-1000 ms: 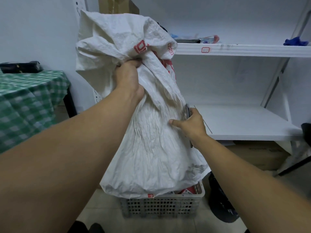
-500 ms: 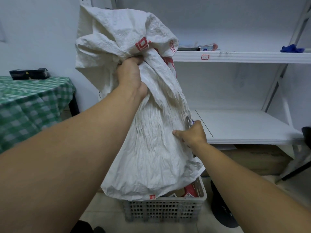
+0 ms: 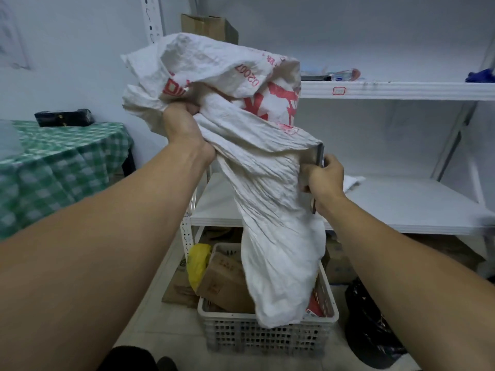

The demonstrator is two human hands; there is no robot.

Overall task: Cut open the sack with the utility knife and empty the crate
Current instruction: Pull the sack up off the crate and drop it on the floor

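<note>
A crumpled white woven sack with red print hangs over the white perforated crate on the floor. My left hand grips a bunch of the sack near its top. At the sack's right edge my right hand holds the utility knife, its grey body upright against the fabric. The sack's lower end reaches into the crate. Inside the crate lie a brown cardboard box, a yellow bag and a red packet.
White metal shelves stand behind the sack, with a cardboard box on top and small items on the upper board. A table with a green checked cloth is at the left. A black bag lies right of the crate.
The sack has been lifted higher and pulled rightward, uncovering the crate's contents. My right hand has moved up along the sack's right edge with the knife.
</note>
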